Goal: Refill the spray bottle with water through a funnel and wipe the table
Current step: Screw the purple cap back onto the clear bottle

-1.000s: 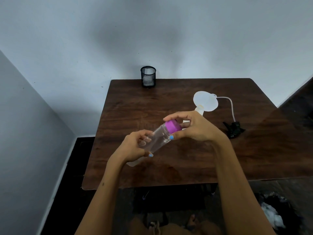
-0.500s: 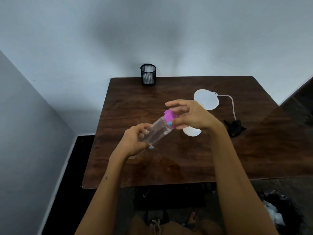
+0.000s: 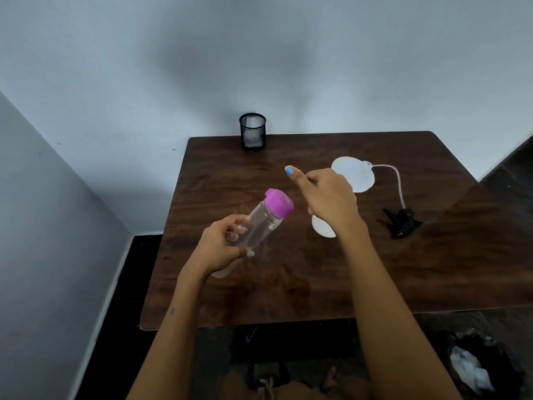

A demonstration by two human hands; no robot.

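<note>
Now left hand (image 3: 223, 245) clamps the tilted bottle (image 3: 259, 226); right hand's (image 3: 328, 197) grip curled, empty.

The right hand (image 3: 328, 199) lets go of the purple cap (image 3: 278, 203) and lifts away to the right, thumb out. The bottle (image 3: 256, 226), gripped by the left hand (image 3: 223, 249), now shows its whole cap.
</note>
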